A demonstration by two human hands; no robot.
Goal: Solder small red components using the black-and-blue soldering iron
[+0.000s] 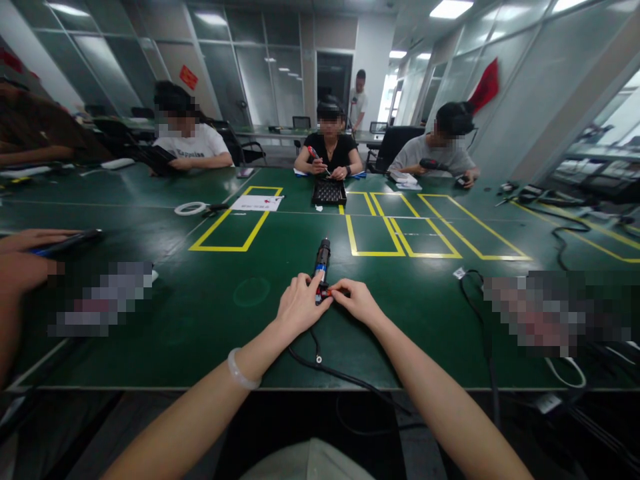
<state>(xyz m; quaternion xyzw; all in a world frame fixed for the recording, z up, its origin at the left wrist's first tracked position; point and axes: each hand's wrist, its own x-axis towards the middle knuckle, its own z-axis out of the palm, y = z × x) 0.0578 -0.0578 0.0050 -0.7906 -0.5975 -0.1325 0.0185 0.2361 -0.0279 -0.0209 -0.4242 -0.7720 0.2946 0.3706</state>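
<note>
In front of me on the green table lies a black cylindrical tool (323, 255) with a blue band and a narrow metal tip pointing away. My left hand (299, 303) grips its near end, fingers over the top and thumb at the side. A small red-orange piece (327, 293) sits at that end. The fingertips of my right hand (357, 300) pinch together against this piece; whether it is a wire or a part, I cannot make out. A black cable (345, 375) runs below my hands over the table edge. Its short branch ends in a metal ring terminal (319, 359).
Yellow tape rectangles (245, 249) mark the green table (200, 353). A white sheet (257, 203) and a coiled white cable (191, 209) lie ahead left. Opposite, a person handles a black tray (329, 193). Another person's hand (30, 263) is at far left. Cables (487, 333) lie right.
</note>
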